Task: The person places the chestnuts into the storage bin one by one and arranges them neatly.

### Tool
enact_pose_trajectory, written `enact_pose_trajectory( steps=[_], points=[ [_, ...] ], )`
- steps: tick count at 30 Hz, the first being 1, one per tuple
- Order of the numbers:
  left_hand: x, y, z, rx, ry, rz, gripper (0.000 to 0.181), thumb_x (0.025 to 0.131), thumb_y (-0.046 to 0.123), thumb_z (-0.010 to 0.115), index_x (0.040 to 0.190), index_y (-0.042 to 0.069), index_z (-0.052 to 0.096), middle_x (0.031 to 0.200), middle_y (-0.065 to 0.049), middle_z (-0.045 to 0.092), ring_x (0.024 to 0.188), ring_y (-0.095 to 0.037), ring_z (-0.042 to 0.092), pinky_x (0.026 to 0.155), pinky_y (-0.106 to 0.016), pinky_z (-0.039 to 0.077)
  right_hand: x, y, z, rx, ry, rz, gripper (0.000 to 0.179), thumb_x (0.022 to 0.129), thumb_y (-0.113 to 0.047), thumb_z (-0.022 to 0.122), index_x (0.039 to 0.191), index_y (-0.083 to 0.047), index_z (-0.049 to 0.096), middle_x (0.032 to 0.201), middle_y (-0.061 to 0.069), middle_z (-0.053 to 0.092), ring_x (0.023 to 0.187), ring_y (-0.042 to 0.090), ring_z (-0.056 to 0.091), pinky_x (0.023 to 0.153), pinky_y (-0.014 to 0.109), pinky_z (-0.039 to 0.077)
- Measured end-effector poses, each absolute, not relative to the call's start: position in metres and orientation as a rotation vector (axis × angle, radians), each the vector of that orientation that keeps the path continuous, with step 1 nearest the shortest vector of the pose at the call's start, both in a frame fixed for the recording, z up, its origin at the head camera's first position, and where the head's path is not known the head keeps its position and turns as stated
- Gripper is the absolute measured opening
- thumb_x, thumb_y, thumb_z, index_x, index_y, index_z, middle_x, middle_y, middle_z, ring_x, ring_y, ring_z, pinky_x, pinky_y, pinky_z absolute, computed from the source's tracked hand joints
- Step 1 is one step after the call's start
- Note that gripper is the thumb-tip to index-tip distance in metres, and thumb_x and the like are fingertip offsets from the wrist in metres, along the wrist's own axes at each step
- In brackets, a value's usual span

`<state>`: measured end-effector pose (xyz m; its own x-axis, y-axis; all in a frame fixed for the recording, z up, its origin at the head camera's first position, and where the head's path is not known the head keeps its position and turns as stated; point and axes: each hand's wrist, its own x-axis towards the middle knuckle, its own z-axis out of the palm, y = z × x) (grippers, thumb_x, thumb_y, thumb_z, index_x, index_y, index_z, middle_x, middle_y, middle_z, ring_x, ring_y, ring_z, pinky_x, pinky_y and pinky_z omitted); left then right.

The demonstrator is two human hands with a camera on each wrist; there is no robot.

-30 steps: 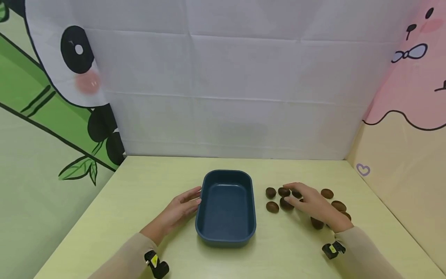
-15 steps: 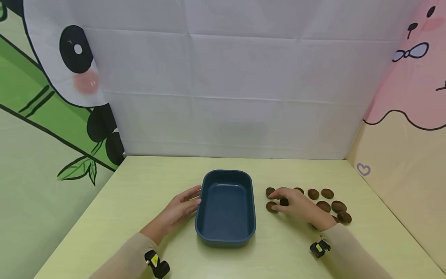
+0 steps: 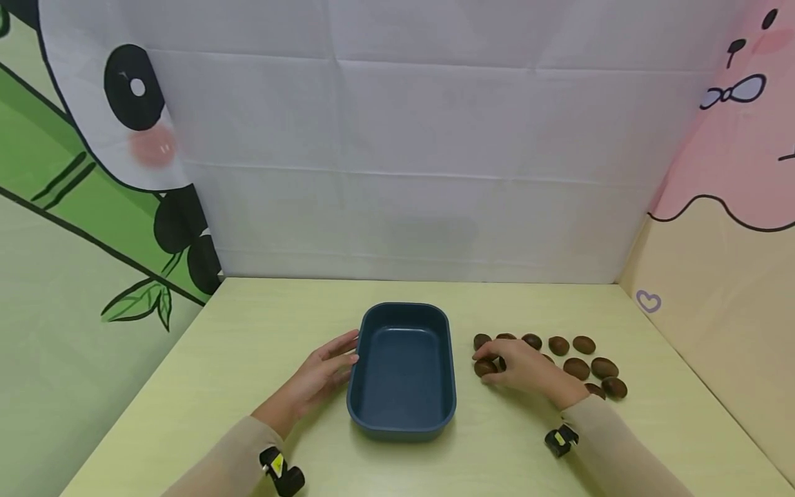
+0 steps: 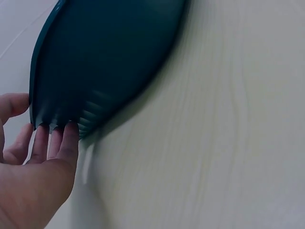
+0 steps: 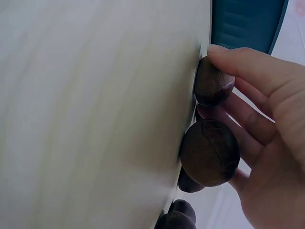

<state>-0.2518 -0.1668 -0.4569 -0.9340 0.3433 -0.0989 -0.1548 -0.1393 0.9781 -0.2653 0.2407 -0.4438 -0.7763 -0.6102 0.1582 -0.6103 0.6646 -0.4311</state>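
A dark blue rectangular container (image 3: 402, 376) stands in the middle of the table. My left hand (image 3: 313, 381) rests its fairly straight fingertips against its left wall; the left wrist view shows those fingers (image 4: 70, 140) on the container's side. To the container's right, my right hand (image 3: 528, 373) pinches a brown chestnut (image 3: 484, 369) between thumb and fingers. This chestnut (image 5: 212, 83) appears to touch the tabletop in the right wrist view. A second, rounder chestnut (image 5: 209, 152) sits close under the palm, apart from the thumb.
Several more chestnuts lie right of the container, some behind the right hand, such as one chestnut (image 3: 584, 345) at the back and another chestnut (image 3: 614, 388) near the wrist. The pale yellow table (image 3: 279, 310) meets a white cloth backdrop (image 3: 428, 172).
My right hand has moved left across the chestnuts and its fingers have closed on the front-left one. My left hand and the container have stayed in place.
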Motion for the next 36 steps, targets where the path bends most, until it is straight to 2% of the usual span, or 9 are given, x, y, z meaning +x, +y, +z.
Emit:
enact_pose_trajectory(
  steps=[11, 22, 30, 36],
  points=[
    [-0.253, -0.164, -0.454, 0.185, 1.823, 2.14, 0.058, 0.102, 0.007, 0.056, 0.156, 0.007, 0.034, 0.159, -0.017, 0.033, 0.141, -0.031, 0.038, 0.112, -0.048, 0.035, -0.266, 0.24, -0.439, 1.029, -2.893, 0.733, 0.031, 0.086, -0.018, 0.082, 0.115, -0.013, 0.072, 0.113, -0.002, 0.069, 0.104, 0.019, 0.063, 0.085, 0.038, 0.052],
    [-0.253, -0.163, -0.453, 0.183, 1.822, 2.134, 0.059, 0.101, 0.008, 0.057, 0.156, 0.008, 0.034, 0.159, -0.016, 0.033, 0.139, -0.029, 0.04, 0.111, -0.046, 0.037, -0.268, 0.239, -0.422, 1.019, -2.877, 0.734, 0.031, 0.085, -0.015, 0.081, 0.115, -0.009, 0.073, 0.107, -0.004, 0.07, 0.097, 0.014, 0.064, 0.083, 0.037, 0.054],
    [-0.253, -0.164, -0.455, 0.192, 1.812, 2.143, 0.058, 0.102, 0.006, 0.054, 0.156, 0.006, 0.033, 0.159, -0.018, 0.032, 0.142, -0.033, 0.036, 0.11, -0.046, 0.037, -0.274, 0.235, -0.405, 1.092, -2.828, 0.792, 0.03, 0.088, -0.01, 0.077, 0.117, -0.005, 0.072, 0.106, -0.001, 0.071, 0.093, 0.015, 0.065, 0.079, 0.038, 0.056],
    [-0.252, -0.165, -0.457, 0.198, 1.805, 2.149, 0.059, 0.101, 0.006, 0.055, 0.156, 0.005, 0.032, 0.159, -0.018, 0.031, 0.142, -0.033, 0.035, 0.11, -0.045, 0.038, -0.281, 0.225, -0.389, 1.107, -2.833, 0.873, 0.031, 0.089, -0.011, 0.076, 0.12, -0.006, 0.07, 0.11, 0.0, 0.069, 0.099, 0.018, 0.066, 0.081, 0.03, 0.057]
  ],
)
